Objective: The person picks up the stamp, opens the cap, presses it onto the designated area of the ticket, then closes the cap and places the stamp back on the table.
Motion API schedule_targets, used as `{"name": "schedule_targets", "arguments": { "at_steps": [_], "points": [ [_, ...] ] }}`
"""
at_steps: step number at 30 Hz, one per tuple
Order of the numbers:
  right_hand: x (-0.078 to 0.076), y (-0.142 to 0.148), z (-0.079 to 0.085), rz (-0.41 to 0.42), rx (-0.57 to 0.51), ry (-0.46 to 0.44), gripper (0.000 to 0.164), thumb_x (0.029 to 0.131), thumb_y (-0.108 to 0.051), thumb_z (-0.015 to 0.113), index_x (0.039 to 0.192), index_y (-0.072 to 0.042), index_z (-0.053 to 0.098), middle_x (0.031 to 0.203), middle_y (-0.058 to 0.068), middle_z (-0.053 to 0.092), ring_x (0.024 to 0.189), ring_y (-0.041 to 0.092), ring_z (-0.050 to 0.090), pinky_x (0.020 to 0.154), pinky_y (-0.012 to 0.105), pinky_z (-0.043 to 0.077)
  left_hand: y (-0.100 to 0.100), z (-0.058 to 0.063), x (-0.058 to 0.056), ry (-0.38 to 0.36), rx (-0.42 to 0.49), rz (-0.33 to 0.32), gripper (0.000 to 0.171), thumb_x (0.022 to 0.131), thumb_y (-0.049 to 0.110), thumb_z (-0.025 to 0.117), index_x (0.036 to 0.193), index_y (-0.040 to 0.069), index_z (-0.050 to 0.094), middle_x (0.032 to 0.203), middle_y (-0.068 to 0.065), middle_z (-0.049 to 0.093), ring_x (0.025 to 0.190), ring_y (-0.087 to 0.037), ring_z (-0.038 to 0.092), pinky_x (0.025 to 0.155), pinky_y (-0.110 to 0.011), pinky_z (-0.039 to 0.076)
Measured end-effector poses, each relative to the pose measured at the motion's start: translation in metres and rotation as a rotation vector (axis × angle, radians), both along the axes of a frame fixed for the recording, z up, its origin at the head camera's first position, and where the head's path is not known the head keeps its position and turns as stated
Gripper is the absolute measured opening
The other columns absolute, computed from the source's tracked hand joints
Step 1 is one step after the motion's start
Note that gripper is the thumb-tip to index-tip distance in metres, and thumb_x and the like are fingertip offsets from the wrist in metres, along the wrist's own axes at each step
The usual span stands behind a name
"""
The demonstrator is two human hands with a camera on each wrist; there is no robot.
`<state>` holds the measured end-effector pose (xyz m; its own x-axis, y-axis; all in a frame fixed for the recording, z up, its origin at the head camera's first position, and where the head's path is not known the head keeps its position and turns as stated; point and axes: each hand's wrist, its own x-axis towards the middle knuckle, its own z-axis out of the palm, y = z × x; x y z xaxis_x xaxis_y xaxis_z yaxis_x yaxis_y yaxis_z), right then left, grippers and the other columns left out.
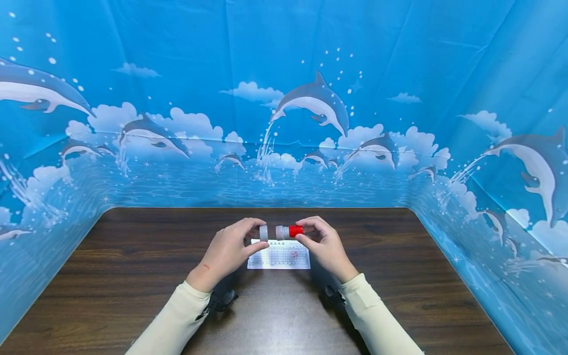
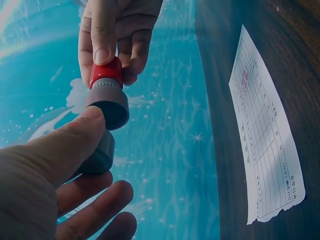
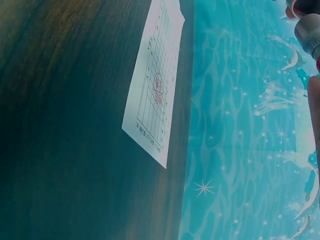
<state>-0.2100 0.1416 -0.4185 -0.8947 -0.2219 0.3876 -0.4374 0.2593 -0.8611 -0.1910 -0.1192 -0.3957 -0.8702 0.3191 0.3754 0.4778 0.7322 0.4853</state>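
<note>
My left hand [image 1: 225,252] pinches a grey cap [image 1: 264,233] between thumb and fingers. Level with it, my right hand [image 1: 329,247] grips a round stamp by its red handle [image 1: 296,230], the grey end of the stamp [image 1: 281,232] turned toward the cap. A small gap separates the two in the head view. From the left wrist, the stamp [image 2: 107,90] shows its dark hollow-looking end right above the cap [image 2: 100,155]. Below both hands lies a printed form [image 1: 278,260] with a red stamp mark [image 1: 295,254] on its right half.
The form rests on a dark wooden table [image 1: 133,256]. A blue curtain with dolphins [image 1: 213,59] encloses the back and sides. Dark wrist straps with cameras [image 1: 222,300] sit under both cream sleeves [image 1: 170,320].
</note>
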Motion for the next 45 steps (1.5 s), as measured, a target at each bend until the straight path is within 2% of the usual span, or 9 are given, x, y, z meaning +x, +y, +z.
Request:
{"name": "schedule_targets", "arguments": {
  "at_steps": [4, 9, 15, 18, 24, 33, 39, 45],
  "points": [
    [-0.0003, -0.001, -0.002, 0.029, -0.046, 0.0, 0.031, 0.09, -0.004, 0.08, 0.119, -0.012, 0.071, 0.121, 0.006, 0.067, 0.103, 0.027, 0.068, 0.085, 0.029, 0.06, 0.0003, -0.0013, -0.0001, 0.044, -0.008, 0.004, 0.047, 0.088, 0.034, 0.084, 0.129, 0.016, 0.069, 0.113, 0.001, 0.072, 0.089, -0.016, 0.07, 0.071, -0.03, 0.057],
    [-0.0005, -0.0027, -0.003, 0.058, -0.084, 0.011, 0.03, 0.09, 0.0, 0.079, 0.118, -0.004, 0.069, 0.126, 0.013, 0.066, 0.106, 0.033, 0.069, 0.085, 0.028, 0.06, 0.001, -0.0021, -0.0002, 0.066, -0.016, 0.006, 0.048, 0.088, 0.031, 0.085, 0.13, 0.016, 0.069, 0.113, 0.003, 0.071, 0.084, -0.012, 0.066, 0.067, -0.025, 0.055],
    [0.0019, -0.004, -0.0008, 0.06, -0.084, -0.022, 0.034, 0.089, -0.003, 0.081, 0.121, -0.009, 0.069, 0.118, 0.008, 0.069, 0.101, 0.025, 0.069, 0.085, 0.03, 0.061, 0.002, -0.0014, 0.0008, 0.048, 0.022, -0.005, 0.049, 0.086, 0.029, 0.087, 0.13, 0.016, 0.067, 0.118, 0.0, 0.072, 0.087, -0.014, 0.073, 0.07, -0.028, 0.06],
    [0.0028, -0.0042, -0.0006, 0.072, -0.084, -0.028, 0.034, 0.09, -0.005, 0.08, 0.122, -0.01, 0.069, 0.119, 0.008, 0.07, 0.102, 0.023, 0.069, 0.087, 0.031, 0.061, 0.0027, -0.001, 0.0013, 0.058, 0.034, -0.007, 0.047, 0.086, 0.029, 0.087, 0.127, 0.016, 0.068, 0.116, 0.001, 0.072, 0.085, -0.012, 0.072, 0.07, -0.029, 0.061],
    [0.0039, -0.0043, -0.0013, 0.101, -0.08, -0.01, 0.032, 0.091, -0.005, 0.08, 0.121, -0.01, 0.07, 0.121, 0.008, 0.069, 0.105, 0.024, 0.07, 0.089, 0.033, 0.06, 0.0038, -0.0015, 0.0016, 0.087, 0.043, -0.008, 0.049, 0.083, 0.029, 0.09, 0.125, 0.015, 0.07, 0.114, 0.001, 0.072, 0.082, -0.009, 0.071, 0.069, -0.027, 0.06],
    [0.0041, -0.005, 0.0003, 0.113, -0.078, 0.013, 0.033, 0.091, -0.005, 0.08, 0.122, -0.004, 0.069, 0.12, 0.007, 0.069, 0.104, 0.024, 0.07, 0.088, 0.035, 0.061, 0.004, -0.0014, 0.001, 0.061, 0.056, -0.039, 0.049, 0.083, 0.031, 0.089, 0.126, 0.016, 0.07, 0.115, 0.001, 0.071, 0.084, -0.014, 0.071, 0.069, -0.024, 0.058],
    [0.0052, -0.0061, 0.0001, 0.115, -0.07, 0.031, 0.033, 0.09, -0.004, 0.08, 0.121, -0.01, 0.07, 0.121, 0.007, 0.069, 0.102, 0.024, 0.07, 0.088, 0.043, 0.061, 0.0043, -0.002, 0.0015, 0.063, 0.041, -0.041, 0.049, 0.084, 0.032, 0.089, 0.126, 0.016, 0.069, 0.112, 0.002, 0.071, 0.083, -0.016, 0.07, 0.068, -0.023, 0.057],
    [0.0059, -0.0074, -0.0006, 0.114, -0.068, 0.032, 0.033, 0.09, -0.002, 0.079, 0.121, -0.007, 0.07, 0.119, 0.005, 0.069, 0.102, 0.023, 0.07, 0.087, 0.038, 0.062, 0.0047, -0.002, 0.0017, 0.07, 0.036, -0.044, 0.049, 0.084, 0.034, 0.088, 0.126, 0.016, 0.07, 0.111, 0.003, 0.072, 0.082, -0.013, 0.069, 0.067, -0.024, 0.056]
  ]
}}
